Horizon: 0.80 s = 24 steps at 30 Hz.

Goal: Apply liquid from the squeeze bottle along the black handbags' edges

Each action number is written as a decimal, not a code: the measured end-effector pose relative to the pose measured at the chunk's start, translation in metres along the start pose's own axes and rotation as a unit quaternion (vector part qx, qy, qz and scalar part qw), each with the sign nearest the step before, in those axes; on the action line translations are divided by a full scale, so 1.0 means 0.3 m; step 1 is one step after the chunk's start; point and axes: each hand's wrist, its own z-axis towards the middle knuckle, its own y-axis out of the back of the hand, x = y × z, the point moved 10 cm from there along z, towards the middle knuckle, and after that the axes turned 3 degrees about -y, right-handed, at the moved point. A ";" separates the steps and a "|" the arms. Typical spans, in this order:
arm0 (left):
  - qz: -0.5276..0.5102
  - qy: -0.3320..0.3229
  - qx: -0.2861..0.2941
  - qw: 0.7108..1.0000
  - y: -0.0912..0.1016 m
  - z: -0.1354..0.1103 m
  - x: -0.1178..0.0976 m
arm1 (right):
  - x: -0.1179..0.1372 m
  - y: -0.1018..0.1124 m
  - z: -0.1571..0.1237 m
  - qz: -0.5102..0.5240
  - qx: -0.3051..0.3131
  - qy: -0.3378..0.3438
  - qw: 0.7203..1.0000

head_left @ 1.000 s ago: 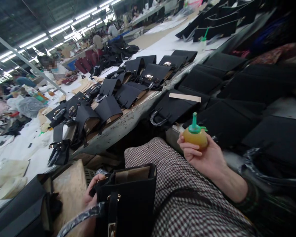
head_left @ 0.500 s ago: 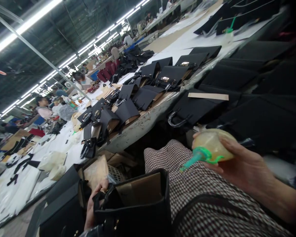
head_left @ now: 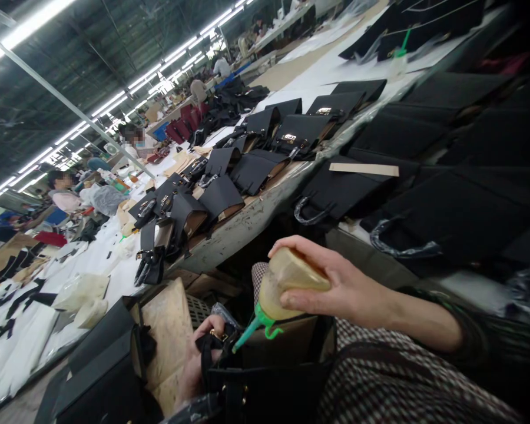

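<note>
Right hand (head_left: 340, 288) clamped round a squat, translucent amber plastic squeeze bottle (head_left: 291, 280), fingers across the top, thumb underneath, and the bottle's tipped right over, its slim green plastic nozzle (head_left: 251, 333) angled down and left towards the open mouth of a black leather handbag (head_left: 265, 383). The tip sits just by the bag's edge, right beside the left hand, though it's too close to call whether it's touching, and no glue bead can be made out. Left hand (head_left: 201, 359) is gripping the bag's upper edge, partly hidden behind a black strap (head_left: 207, 359). The bag rests over the person's brown-and-white checked trousers (head_left: 380, 383), its tan lining (head_left: 287, 347) showing, its lower part cut off by the frame. Just left, a sheet of beige paper (head_left: 168, 341) and another black bag (head_left: 97, 371). Beyond, a long white workbench (head_left: 265, 212) carries rows of black bags with gold-coloured clasps, a pale cardboard strip (head_left: 364, 169) lying on one, and far off, co-workers (head_left: 62, 191) too blurred to follow.
</note>
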 end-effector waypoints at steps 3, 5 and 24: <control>-0.019 -0.001 -0.007 1.000 0.005 0.011 0.026 | 0.006 -0.008 0.016 -0.038 -0.007 0.022 0.999; -0.028 -0.004 -0.010 1.000 0.013 0.014 0.045 | 0.007 0.021 0.013 -0.050 -0.044 0.033 0.997; -0.070 0.002 -0.031 0.997 -0.007 0.013 0.039 | -0.149 0.189 -0.001 0.271 -0.211 -0.001 0.939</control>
